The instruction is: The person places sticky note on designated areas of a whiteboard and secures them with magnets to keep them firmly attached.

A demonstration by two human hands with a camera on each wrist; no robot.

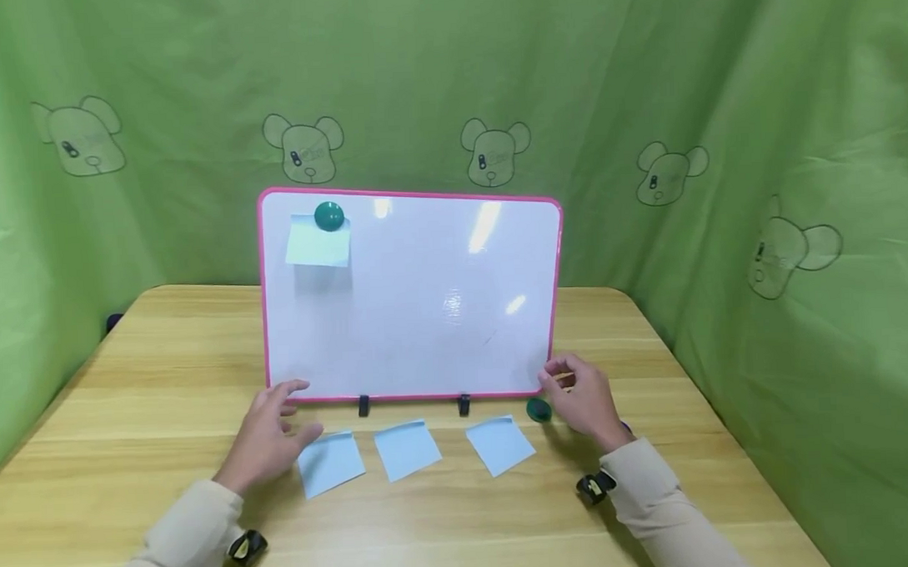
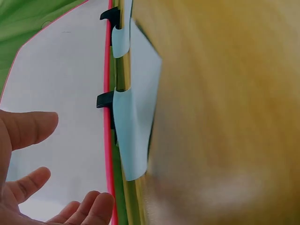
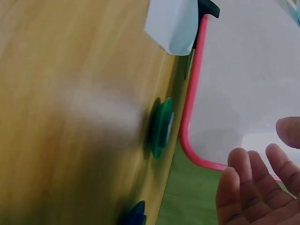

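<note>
A whiteboard (image 1: pixel 410 318) with a pink frame stands upright on the table. Near its upper left corner, a green round magnet (image 1: pixel 329 216) holds a light blue sticky note (image 1: pixel 318 248). My left hand (image 1: pixel 264 440) is at the board's lower left corner, fingers loosely bent and holding nothing; its thumb overlaps the left sticky note (image 1: pixel 333 465). At the lower right corner is my right hand (image 1: pixel 584 400), fingers relaxed, nothing between them. Just beside it a second green magnet (image 3: pixel 161 129) lies on the table, and a blue one (image 3: pixel 136 215) is partly cut off in the right wrist view.
Two more sticky notes, one in the middle (image 1: pixel 407 449) and one at right (image 1: pixel 500 445), lie before the board. Black clips (image 1: pixel 364 406) support its lower edge. A green curtain (image 1: pixel 417 76) hangs around the wooden table (image 1: pixel 448 534).
</note>
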